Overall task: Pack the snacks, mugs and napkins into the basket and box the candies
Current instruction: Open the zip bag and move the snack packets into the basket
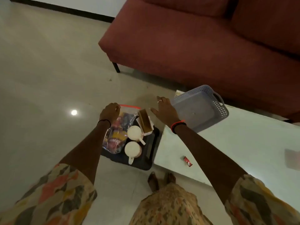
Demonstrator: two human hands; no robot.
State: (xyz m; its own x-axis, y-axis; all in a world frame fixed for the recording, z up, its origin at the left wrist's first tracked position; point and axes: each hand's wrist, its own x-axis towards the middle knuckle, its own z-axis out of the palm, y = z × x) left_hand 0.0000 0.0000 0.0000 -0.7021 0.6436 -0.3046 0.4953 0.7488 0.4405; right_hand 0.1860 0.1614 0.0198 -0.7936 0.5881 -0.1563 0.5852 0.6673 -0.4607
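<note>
A red sofa (203,38) stands behind a white bench (227,151) carrying a grey basket (200,108) tilted at its corner. On the floor beside the bench, a dark tray (149,150) holds a snack bag (118,132), two white mugs (134,141) and a napkin holder (145,121). The left hand (110,112) grips the bag's top; the right hand (165,109) hovers spread and empty, near the basket. A small red candy (187,161) lies on the bench.

Left hand (110,112) fingers hidden behind knuckles; snack bag (117,132) print blurred.
</note>
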